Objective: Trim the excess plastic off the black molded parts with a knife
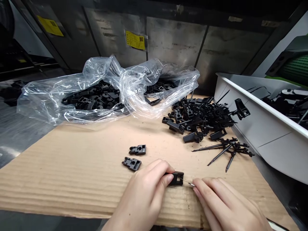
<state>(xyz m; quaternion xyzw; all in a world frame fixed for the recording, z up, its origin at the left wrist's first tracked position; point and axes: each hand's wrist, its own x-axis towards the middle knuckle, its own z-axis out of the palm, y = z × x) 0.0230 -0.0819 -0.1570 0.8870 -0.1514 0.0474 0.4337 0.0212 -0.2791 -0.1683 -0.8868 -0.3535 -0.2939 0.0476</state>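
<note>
My left hand (151,183) pinches a small black plastic part (176,178) with a square opening against the cardboard. My right hand (221,199) is closed around a thin metal pick (191,183); its fine tip points left, at the part's right end. Whether the tip touches the part I cannot tell, and most of the pick is hidden by my fingers. Just beyond my left hand lie two separate small black plastic parts, one plastic part (138,149) farther back and another plastic part (132,163) nearer.
Sheet cardboard (72,166) covers the work surface. A heap of black plastic pieces (204,115) and spiky runners (228,149) lie at the right. Clear plastic bags (130,83) with black parts lie behind. A white bin (255,118) stands along the right edge.
</note>
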